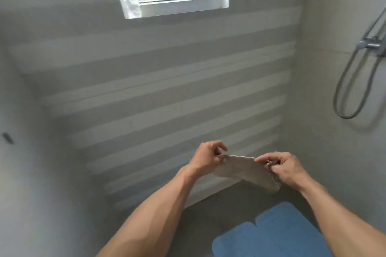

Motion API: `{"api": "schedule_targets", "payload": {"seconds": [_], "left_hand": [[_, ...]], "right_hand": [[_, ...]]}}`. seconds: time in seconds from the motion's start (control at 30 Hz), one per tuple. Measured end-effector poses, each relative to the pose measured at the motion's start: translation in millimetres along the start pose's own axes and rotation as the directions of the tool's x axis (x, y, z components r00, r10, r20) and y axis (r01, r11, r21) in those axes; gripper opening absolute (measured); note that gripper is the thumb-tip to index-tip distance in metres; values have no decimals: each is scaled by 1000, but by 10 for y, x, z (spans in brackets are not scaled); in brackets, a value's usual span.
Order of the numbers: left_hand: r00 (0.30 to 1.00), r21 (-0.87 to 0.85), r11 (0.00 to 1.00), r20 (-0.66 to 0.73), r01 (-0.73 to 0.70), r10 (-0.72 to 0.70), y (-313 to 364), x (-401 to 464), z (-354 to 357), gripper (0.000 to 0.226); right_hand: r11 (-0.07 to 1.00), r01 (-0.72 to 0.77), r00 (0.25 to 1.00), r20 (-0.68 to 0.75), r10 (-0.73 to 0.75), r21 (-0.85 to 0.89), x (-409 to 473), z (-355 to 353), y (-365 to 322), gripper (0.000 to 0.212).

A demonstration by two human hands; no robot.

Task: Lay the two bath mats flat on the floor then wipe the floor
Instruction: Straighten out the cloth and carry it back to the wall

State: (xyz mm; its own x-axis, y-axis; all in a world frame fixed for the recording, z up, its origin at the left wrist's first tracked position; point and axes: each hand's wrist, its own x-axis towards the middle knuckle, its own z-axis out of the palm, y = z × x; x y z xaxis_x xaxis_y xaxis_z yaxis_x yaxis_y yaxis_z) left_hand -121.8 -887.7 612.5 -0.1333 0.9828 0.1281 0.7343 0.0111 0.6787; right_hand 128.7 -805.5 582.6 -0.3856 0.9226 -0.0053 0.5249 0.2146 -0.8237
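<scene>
The mat-laying looks done: two blue bath mats (271,236) lie flat on the floor (198,215), edges meeting, just below the hands. The wiping step is being readied — the left hand (205,157) pinches one top corner of a grey-beige cloth (248,171) and the right hand (286,168) pinches the other, stretching it taut above the mats. The cloth looks thin and limp, sagging below its held edge. Next, I judge, it must be lowered to bare floor beside the mats — likely bunched first for pressure.
</scene>
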Motion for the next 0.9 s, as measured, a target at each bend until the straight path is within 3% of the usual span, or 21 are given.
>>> {"api": "schedule_targets", "payload": {"seconds": [0.1, 0.2, 0.27, 0.37, 0.43, 0.67, 0.9], "left_hand": [[986, 41, 995, -146, 92, -85, -377, -397, -740, 21], [942, 124, 974, -301, 190, -146, -630, -735, -1380, 20], [921, 265, 933, -363, 246, -140, -730, -934, -1733, 18], [926, 553, 763, -346, 334, -155, -871, -1191, -2182, 16], [908, 634, 657, -359, 408, -217, -971, -1329, -2455, 22], [732, 609, 407, -549, 681, -403, -1359, -1783, -3195, 36], [540, 565, 82, -720, 821, -436, -1456, -1998, -3598, 33]], "right_hand": [[979, 192, 980, 69, -187, -72, 243, 651, -711, 73], [929, 336, 938, 144, -315, -157, 439, 1200, -1397, 63], [870, 437, 891, 244, -383, -228, 535, 1491, -1823, 55], [766, 599, 776, 405, -484, -232, 680, 1894, -2388, 50], [694, 688, 693, 475, -543, -211, 772, 2204, -2735, 50], [467, 881, 417, 592, -690, -76, 917, 3284, -3790, 57], [246, 969, 196, 616, -763, -4, 901, 4159, -4759, 65]]}}
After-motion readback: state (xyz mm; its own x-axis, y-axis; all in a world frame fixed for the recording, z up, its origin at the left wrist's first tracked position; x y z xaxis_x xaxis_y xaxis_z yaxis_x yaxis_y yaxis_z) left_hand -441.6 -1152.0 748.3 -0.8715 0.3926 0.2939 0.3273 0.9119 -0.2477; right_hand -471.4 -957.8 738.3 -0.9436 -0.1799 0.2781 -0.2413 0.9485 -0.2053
